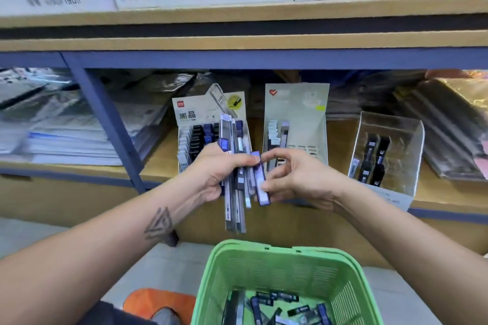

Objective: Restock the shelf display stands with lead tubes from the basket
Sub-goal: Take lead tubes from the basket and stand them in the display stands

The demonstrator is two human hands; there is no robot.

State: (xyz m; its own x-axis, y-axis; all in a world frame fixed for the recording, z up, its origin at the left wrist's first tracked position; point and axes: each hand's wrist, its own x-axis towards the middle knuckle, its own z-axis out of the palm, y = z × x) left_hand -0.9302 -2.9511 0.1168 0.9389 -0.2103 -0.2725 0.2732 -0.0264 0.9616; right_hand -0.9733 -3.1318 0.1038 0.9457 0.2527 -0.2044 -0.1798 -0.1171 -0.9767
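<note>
Lead tubes (235, 179) are gripped as a bundle in the left hand (216, 171) above the basket (343, 285); one blue tube (262, 182) is pinched by the right hand (295, 179), before the stands (211, 126).

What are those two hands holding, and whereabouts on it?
The left hand grips a bundle of lead tubes around its middle. The right hand pinches one blue tube at the bundle's edge, partway along its length.
</note>
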